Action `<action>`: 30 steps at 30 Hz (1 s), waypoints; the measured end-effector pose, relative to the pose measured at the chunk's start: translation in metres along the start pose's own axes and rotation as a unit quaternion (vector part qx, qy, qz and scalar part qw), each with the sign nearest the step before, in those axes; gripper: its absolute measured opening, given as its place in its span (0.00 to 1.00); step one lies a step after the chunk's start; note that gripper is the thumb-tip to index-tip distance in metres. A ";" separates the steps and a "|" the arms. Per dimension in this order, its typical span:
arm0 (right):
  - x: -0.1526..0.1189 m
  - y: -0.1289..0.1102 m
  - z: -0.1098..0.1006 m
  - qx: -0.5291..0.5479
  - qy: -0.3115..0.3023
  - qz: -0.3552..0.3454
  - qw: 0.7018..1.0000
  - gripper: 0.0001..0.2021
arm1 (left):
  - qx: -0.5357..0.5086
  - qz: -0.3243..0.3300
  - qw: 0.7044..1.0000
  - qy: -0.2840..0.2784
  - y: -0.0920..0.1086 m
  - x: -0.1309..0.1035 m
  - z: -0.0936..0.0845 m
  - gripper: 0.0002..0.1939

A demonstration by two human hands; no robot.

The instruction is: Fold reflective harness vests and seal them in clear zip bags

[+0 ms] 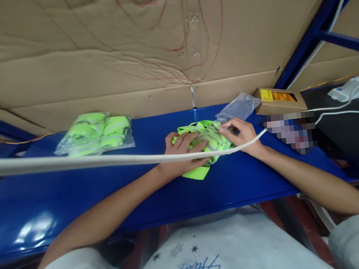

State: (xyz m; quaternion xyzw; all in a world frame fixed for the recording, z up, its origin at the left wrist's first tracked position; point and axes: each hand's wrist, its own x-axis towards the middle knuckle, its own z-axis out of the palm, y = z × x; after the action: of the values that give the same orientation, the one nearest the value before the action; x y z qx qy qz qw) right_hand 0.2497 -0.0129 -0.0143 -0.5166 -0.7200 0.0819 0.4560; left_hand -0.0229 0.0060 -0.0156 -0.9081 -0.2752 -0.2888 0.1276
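Observation:
A tangled bundle of neon yellow-green reflective straps (216,141) with grey stripes lies on the blue table in front of me. My left hand (183,151) grips it from the left, its fingers curved over the top and the thumb along the near side. A flat loose strap end (197,174) sticks out below that hand. At the bundle's right edge, my right hand (242,133) pinches the straps between thumb and fingers. The fingertips of both hands are partly hidden in the folds.
Clear plastic bags of similar neon straps (100,132) lie at the back left. Behind my right hand are a crumpled clear bag (237,107) and a cardboard box (281,106). A white cable (120,159) crosses the view in front. A phone-like object (291,134), blurred out, lies right.

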 end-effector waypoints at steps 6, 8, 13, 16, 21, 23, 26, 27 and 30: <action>-0.008 -0.022 0.012 0.094 0.021 0.058 0.994 0.20 | -0.024 0.005 0.998 -0.056 0.011 0.000 -0.009 0.39; -0.010 -0.026 0.013 0.097 0.012 0.042 0.994 0.20 | -0.036 -0.019 0.995 -0.090 0.017 0.000 -0.009 0.40; -0.011 -0.025 0.010 0.062 -0.015 -0.022 0.998 0.18 | -0.065 -0.055 0.986 -0.145 0.015 0.004 -0.008 0.29; -0.008 -0.017 0.007 0.025 -0.051 -0.077 0.995 0.14 | -0.060 -0.045 0.986 -0.149 0.006 0.008 -0.009 0.15; -0.003 -0.009 0.000 -0.057 -0.043 -0.101 0.992 0.13 | -0.046 -0.009 0.996 -0.074 -0.004 0.012 -0.019 0.20; 0.000 -0.013 -0.005 -0.083 -0.022 -0.099 0.991 0.14 | -0.057 -0.001 0.998 -0.039 -0.009 0.012 -0.027 0.19; 0.002 -0.024 -0.013 -0.138 0.018 -0.107 0.984 0.17 | -0.115 -0.028 0.993 -0.014 -0.017 0.009 -0.043 0.17; 0.003 -0.027 -0.015 -0.158 0.028 -0.116 0.980 0.18 | -0.148 -0.044 0.988 -0.003 -0.019 0.007 -0.049 0.16; 0.002 -0.037 -0.021 -0.214 0.040 -0.147 0.965 0.23 | -0.243 -0.124 0.961 0.037 -0.022 -0.001 -0.066 0.13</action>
State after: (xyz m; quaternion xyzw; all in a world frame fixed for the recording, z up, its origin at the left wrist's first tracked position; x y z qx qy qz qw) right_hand 0.2403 -0.0350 0.0204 -0.4936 -0.7699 -0.1626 0.3705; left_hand -0.0668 -0.0026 0.0384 -0.8594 -0.3019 -0.3937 -0.1239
